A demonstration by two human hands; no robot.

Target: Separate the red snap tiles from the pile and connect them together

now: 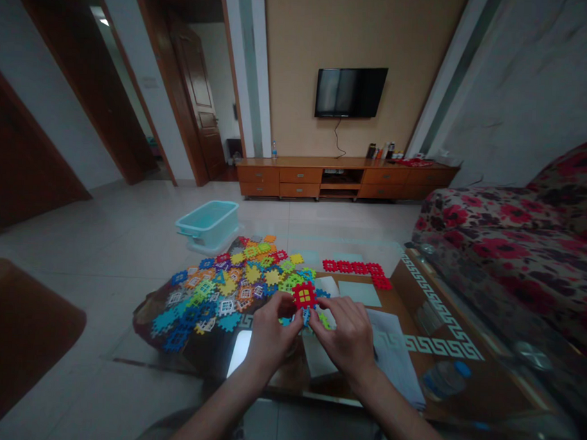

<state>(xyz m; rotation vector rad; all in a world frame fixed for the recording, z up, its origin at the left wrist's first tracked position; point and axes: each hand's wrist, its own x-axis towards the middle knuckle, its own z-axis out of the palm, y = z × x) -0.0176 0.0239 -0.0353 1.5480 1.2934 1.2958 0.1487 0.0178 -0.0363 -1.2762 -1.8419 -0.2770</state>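
Note:
Both hands meet over a glass table [444, 328]. My left hand [269, 331] and my right hand [346, 331] pinch a small cluster of plastic interlocking tiles between their fingertips. A red tile [304, 295] with a yellow window stands on top of the cluster, and a blue tile [306, 317] hangs below it. Just behind the hands lies a pile of loose coloured tiles [233, 279] in blue, yellow, orange, green and white. A row of joined red tiles [356, 269] lies flat farther back on the right.
White papers [394, 358] and a plastic bottle [444, 378] lie on the table to the right. A floral sofa [514, 240] runs along the right. A light-blue tub [207, 223] stands on the tiled floor. At the far wall are a TV [350, 92] and a wooden cabinet [343, 177].

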